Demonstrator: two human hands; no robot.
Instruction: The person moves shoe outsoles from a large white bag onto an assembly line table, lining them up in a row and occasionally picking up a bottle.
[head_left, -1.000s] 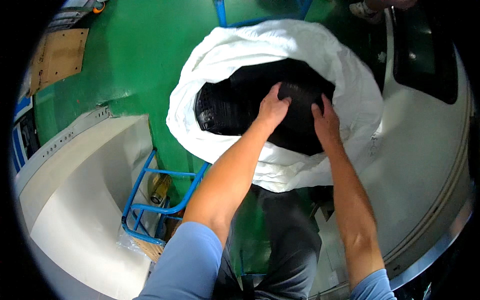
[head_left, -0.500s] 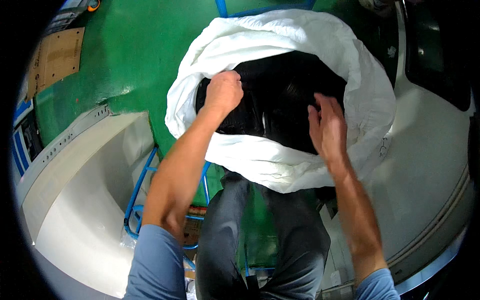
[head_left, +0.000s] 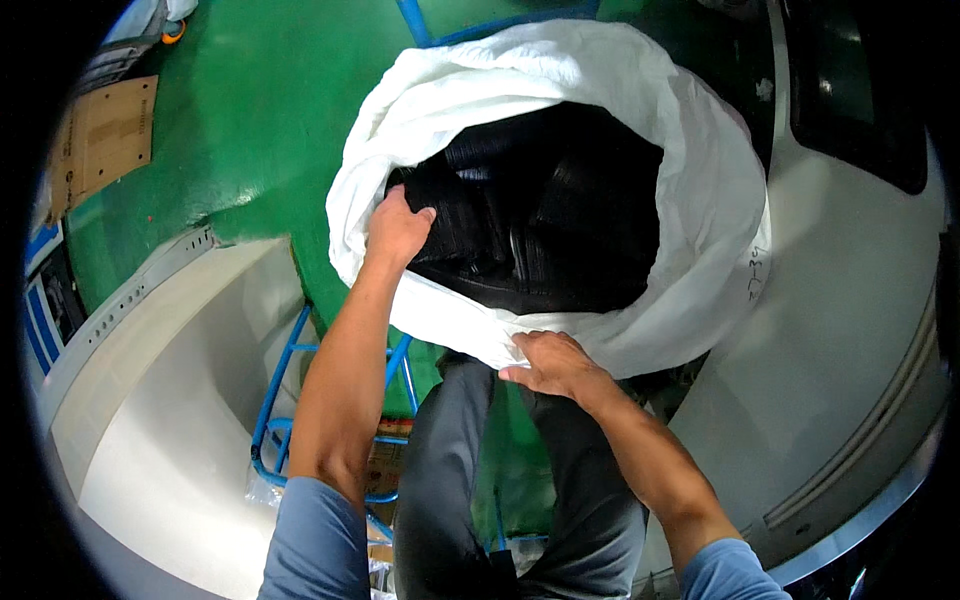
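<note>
A large white fabric bag (head_left: 690,210) stands in front of me with its top rolled down into a thick rim. Glossy black bundled material (head_left: 585,215) with fine ridges fills it; its kind I cannot make out. At the left of the opening, my left hand (head_left: 398,232) is closed on the edge of the black material, its thumb over the top and its other fingers partly hidden. My right hand (head_left: 556,362) grips the near rim, thumb beneath and fingers on top of the white cloth.
A blue metal frame (head_left: 265,425) stands at the lower left, beside a curved white panel (head_left: 170,400). Another pale curved surface (head_left: 850,330) rises on the right. Flattened cardboard (head_left: 112,135) lies on the green floor (head_left: 250,110). A blue bar (head_left: 500,30) runs behind the bag.
My left hand has moved left and toward me, to the opening's left edge. My right hand has left the right side of the opening and taken hold of the near rim.
</note>
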